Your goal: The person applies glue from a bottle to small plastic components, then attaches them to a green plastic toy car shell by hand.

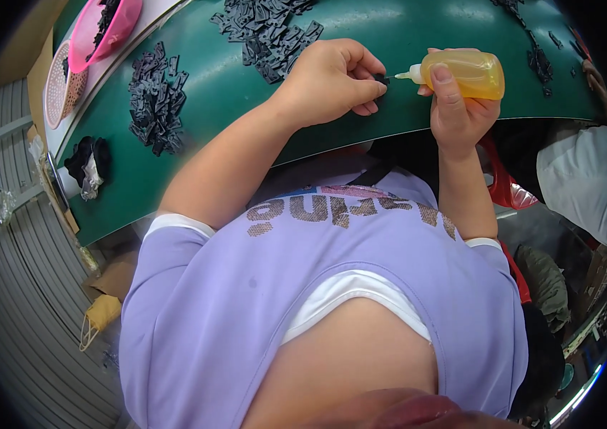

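- Above the table [217,100], near its front edge, the bottle [485,74] is held on its side; its long axis runs left to right, almost level; its nozzle [412,74] points left, its base right;
- the right hand [459,118] grasps the bottle, thumb across its near face;
- the left hand [342,84] pinches a black part [382,79] between thumb and fingers; they hide most of it, so I cannot tell its long axis;
- the nozzle's tip meets the part or stops just beside it; I cannot tell which;
- one pile [267,39] of black pieces lies beyond the left hand; another heap [157,100] lies farther left.
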Tool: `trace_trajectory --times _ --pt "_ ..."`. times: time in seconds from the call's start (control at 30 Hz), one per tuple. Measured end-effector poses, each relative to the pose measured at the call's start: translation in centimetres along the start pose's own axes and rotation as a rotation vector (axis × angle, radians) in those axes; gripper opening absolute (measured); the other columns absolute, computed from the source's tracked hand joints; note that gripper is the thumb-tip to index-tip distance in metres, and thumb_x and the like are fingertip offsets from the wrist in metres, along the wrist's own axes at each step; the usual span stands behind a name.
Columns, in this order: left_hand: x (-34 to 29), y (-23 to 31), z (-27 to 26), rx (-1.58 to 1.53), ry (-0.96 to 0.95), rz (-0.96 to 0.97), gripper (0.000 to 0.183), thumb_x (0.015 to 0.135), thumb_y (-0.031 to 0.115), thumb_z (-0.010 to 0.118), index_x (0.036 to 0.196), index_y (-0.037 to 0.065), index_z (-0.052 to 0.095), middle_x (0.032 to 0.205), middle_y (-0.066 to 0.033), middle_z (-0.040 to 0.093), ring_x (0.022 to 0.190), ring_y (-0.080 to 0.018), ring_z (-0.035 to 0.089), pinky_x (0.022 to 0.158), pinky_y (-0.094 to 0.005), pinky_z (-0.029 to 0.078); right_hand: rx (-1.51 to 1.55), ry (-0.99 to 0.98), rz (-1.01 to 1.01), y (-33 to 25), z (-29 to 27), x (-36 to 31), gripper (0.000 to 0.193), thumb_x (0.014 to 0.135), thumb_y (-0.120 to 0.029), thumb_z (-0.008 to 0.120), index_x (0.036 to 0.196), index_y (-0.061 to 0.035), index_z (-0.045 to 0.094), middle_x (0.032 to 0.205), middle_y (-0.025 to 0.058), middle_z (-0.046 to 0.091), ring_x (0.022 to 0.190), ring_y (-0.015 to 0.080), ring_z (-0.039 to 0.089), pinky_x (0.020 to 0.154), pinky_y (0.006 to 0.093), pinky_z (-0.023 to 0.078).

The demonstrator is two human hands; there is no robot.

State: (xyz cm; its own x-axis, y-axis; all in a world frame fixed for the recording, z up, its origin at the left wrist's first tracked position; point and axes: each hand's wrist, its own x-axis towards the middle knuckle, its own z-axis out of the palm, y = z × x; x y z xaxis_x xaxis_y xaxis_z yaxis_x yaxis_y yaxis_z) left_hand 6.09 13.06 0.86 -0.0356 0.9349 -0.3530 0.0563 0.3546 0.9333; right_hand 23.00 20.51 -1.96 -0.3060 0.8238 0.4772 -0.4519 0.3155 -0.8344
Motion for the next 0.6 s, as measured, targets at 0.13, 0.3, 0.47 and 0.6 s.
trace_trajectory --times 0.13,0.3,0.47,0.6 --pt "0.13 -0.2 -0.19 -0.019 -0.016 0.017 0.021 0.081 0.002 0.067 0.097 -0.008 0.06 0.079 -0.0107 0.065 0.065 -0.0158 0.068 0.059 -0.0245 0.057 -0.106 -0.035 -0.03 -0.16 0.1 0.0 0.012 0.084 0.0 0.063 0.095 0.0027 0.058 0.088 0.0129 0.062 0.062 0.0143 0.06 0.052 0.0224 0.051" --pt "0.09 0.04 -0.26 -0.026 -0.028 -0.019 0.023 0.082 0.003 0.067 0.1 -0.008 0.06 0.078 -0.0092 0.064 0.066 -0.0151 0.066 0.059 -0.0249 0.056 -0.066 0.028 -0.018 -0.02 0.41 -0.02 0.013 0.082 -0.002 0.069 0.091 0.0015 0.061 0.078 0.0086 0.066 0.058 0.01 0.06 0.05 0.0206 0.049" --pt "0.16 0.03 -0.28 -0.024 -0.033 -0.021 0.023 0.082 0.002 0.068 0.1 -0.008 0.06 0.077 -0.0092 0.064 0.065 -0.0151 0.066 0.059 -0.0247 0.056 -0.068 0.032 -0.031 -0.05 0.42 0.05 0.013 0.081 -0.001 0.07 0.091 0.0016 0.061 0.078 0.0085 0.066 0.057 0.01 0.06 0.049 0.0205 0.049" --pt "0.22 -0.05 -0.23 -0.026 -0.035 -0.014 0.022 0.082 0.002 0.067 0.1 -0.008 0.06 0.077 -0.0092 0.064 0.065 -0.0149 0.066 0.058 -0.0244 0.056 -0.09 0.011 -0.054 0.15 -0.03 -0.02 0.013 0.082 0.0 0.068 0.093 0.0013 0.06 0.081 0.0091 0.065 0.059 0.0111 0.061 0.049 0.0208 0.05"
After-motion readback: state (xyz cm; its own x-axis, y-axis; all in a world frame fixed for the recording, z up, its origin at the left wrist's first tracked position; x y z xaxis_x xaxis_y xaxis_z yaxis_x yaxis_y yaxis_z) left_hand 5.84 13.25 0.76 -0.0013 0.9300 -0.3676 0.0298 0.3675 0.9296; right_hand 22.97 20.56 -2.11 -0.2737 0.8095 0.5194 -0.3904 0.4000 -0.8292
